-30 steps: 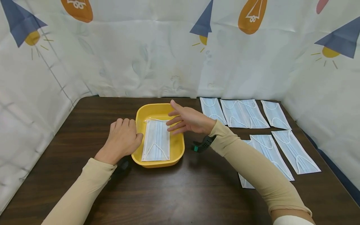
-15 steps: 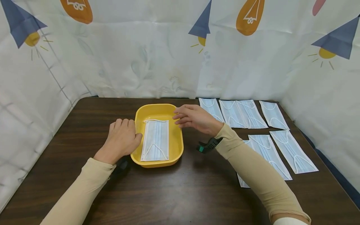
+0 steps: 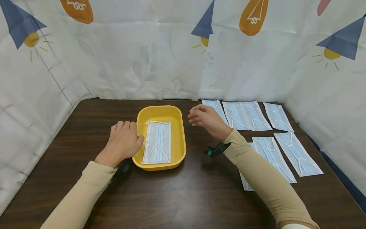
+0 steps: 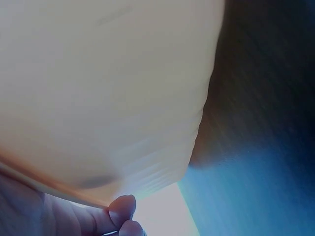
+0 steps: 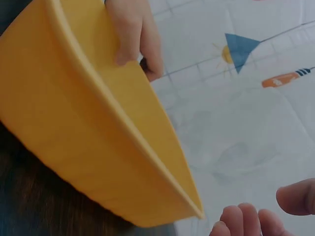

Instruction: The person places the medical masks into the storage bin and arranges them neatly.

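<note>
Basin (image 3: 179,140) and mask (image 3: 157,140) point the same way: the long axis of each runs from the near side of the tabletop (image 3: 183,200) toward the far side. The mask lies flat inside the basin, nearer its close end, with its ear loops at the two short ends. The far loop stretches along its edge and pokes out a little past the left corner; the near loop bends back over the mask in a triangle.

The mask is a pale blue-white rectangle with pleats running lengthwise. The basin is yellow, with rounded corners.

The left hand (image 3: 123,140) grips the basin's left rim, thumb at the edge. The right hand (image 3: 208,119) is in the air just right of the basin, fingers loosely bent, holding nothing.

Only the head view shows the mask, along with a back row of masks (image 3: 248,116) and nearer masks (image 3: 298,156) on the right, one partly behind the sleeve (image 3: 266,171). The left wrist view shows fingertips (image 4: 122,209) at the rim and the basin's outer wall washed out to cream. The right wrist view shows the opposite outer wall in yellow, and the right thumb parted from the fingers.
</note>
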### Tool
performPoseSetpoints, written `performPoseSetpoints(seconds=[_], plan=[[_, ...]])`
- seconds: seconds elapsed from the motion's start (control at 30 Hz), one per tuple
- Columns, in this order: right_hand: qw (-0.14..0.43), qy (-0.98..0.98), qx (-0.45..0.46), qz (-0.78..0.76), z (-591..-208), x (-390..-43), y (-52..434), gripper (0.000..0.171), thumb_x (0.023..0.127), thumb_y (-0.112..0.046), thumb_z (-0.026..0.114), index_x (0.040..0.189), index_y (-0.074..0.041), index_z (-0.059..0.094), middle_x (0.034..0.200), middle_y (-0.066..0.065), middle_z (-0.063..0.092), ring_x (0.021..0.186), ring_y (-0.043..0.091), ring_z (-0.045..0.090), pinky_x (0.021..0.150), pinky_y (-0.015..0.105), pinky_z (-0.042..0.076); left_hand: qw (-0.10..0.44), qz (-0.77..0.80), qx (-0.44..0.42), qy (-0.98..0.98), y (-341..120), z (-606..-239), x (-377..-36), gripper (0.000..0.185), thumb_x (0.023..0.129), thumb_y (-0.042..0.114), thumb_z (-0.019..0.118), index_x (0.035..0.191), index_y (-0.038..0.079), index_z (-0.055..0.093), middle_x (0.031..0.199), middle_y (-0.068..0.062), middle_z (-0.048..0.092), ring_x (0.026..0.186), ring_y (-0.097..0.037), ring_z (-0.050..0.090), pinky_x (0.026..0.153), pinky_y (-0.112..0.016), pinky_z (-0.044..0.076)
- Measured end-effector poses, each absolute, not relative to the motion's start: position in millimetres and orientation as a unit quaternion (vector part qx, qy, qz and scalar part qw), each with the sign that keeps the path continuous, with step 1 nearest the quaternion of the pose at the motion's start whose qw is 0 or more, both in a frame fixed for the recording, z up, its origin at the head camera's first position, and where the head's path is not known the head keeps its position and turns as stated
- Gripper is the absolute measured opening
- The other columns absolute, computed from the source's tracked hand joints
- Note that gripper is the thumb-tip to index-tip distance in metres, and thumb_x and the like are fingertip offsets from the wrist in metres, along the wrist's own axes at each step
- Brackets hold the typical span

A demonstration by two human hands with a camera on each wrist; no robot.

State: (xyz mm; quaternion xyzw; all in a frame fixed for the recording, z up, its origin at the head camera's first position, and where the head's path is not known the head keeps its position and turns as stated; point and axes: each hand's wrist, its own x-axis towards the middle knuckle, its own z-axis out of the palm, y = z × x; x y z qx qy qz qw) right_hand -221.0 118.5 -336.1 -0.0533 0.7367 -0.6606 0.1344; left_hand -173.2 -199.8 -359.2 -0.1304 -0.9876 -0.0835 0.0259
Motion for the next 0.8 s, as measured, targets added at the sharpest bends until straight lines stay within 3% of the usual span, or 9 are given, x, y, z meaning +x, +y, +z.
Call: performPoseSetpoints(seconds=[0.2,0.3,0.53,0.8], plan=[[0.105,0.760,-0.058,-0.639,-346,-228,130,0.031,0.103,-0.026,0.061,0.126,-0.005,0.063,0.120,0.017,0.067,0.116,0.041,0.065,0.089,0.029,0.059,0.029,-0.081,-0.132,-0.987,-200,-360,-174,0.031,0.097,0.026,0.045,0.096,-0.004,0.051,0.088,-0.016,0.049,0.092,-0.037,0.041,0.084,-0.052,0.035],[0.095,0.771,-0.053,-0.628,-351,-232,137,0.033,0.103,-0.026,0.061,0.127,-0.004,0.063,0.118,0.014,0.068,0.114,0.039,0.067,0.088,0.029,0.059,0.030,-0.082,-0.134,-0.987,-200,-360,-175,0.030,0.097,0.026,0.045,0.095,-0.004,0.051,0.088,-0.016,0.049,0.092,-0.037,0.041,0.084,-0.052,0.035],[0.082,0.779,-0.027,-0.621,-360,-242,150,0.033,0.103,-0.023,0.059,0.127,-0.001,0.062,0.133,0.032,0.060,0.121,0.048,0.062,0.089,0.030,0.059,0.029,-0.085,-0.135,-0.987,-200,-362,-175,0.029,0.096,0.026,0.045,0.094,-0.003,0.050,0.087,-0.016,0.049,0.091,-0.037,0.041,0.084,-0.052,0.035],[0.051,0.808,0.001,-0.587,-366,-259,170,0.043,0.101,-0.022,0.061,0.135,0.003,0.059,0.125,0.022,0.065,0.112,0.037,0.068,0.086,0.028,0.059,0.031,-0.083,-0.133,-0.987,-199,-361,-177,0.030,0.096,0.026,0.044,0.096,-0.004,0.051,0.089,-0.017,0.050,0.093,-0.038,0.041,0.086,-0.054,0.035]])
